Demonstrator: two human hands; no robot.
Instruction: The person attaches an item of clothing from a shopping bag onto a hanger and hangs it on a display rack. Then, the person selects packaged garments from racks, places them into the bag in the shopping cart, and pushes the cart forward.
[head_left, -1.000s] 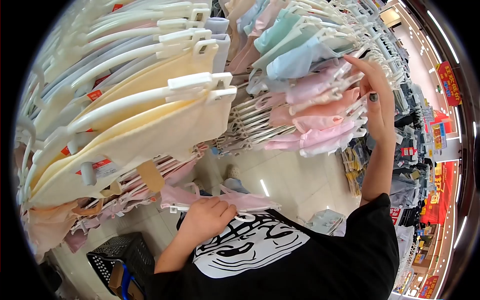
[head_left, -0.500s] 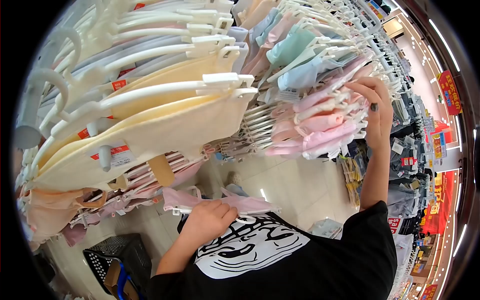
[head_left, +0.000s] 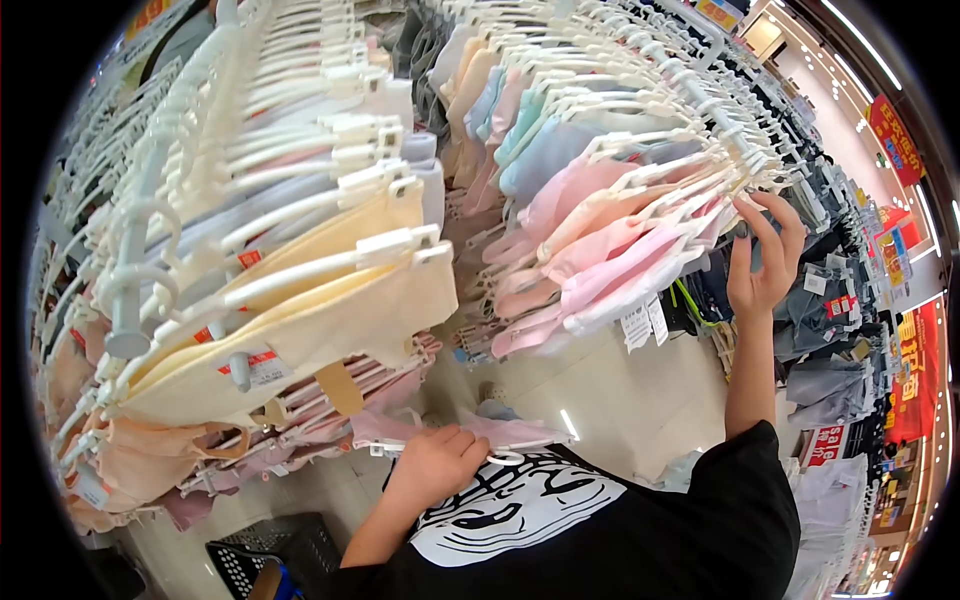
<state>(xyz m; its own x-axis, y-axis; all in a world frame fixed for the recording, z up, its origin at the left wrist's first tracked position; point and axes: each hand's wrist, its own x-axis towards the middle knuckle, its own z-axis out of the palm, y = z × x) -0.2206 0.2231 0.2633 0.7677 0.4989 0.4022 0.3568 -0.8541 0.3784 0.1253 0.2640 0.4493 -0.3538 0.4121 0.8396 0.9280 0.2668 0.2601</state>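
Observation:
My left hand [head_left: 438, 466] is closed around a pink bra [head_left: 525, 432] on a white hanger, low in front of my black T-shirt [head_left: 700, 510]. The hanger's hook [head_left: 506, 458] sticks out beside my fingers. Higher on the right, my right hand [head_left: 765, 260] is raised with its fingers apart at the end of a rail. Its fingertips are close to the hooks of several white hangers; whether they touch cannot be made out. From those hangers hang pink bras [head_left: 590, 290], a white one in front with paper tags [head_left: 642, 322].
On the left, cream and yellow garments [head_left: 310, 345] hang from a grey rail [head_left: 128, 310]. A black perforated basket [head_left: 240, 550] is at the lower left, on the tiled floor [head_left: 600, 400]. Dark and grey clothes [head_left: 825, 330] hang on the right, near red signs [head_left: 915, 370].
My right hand has let go of the bunched bras, which now hang spread along the rail, and its fingers have opened. My left hand still holds the pink bra. The view has shifted.

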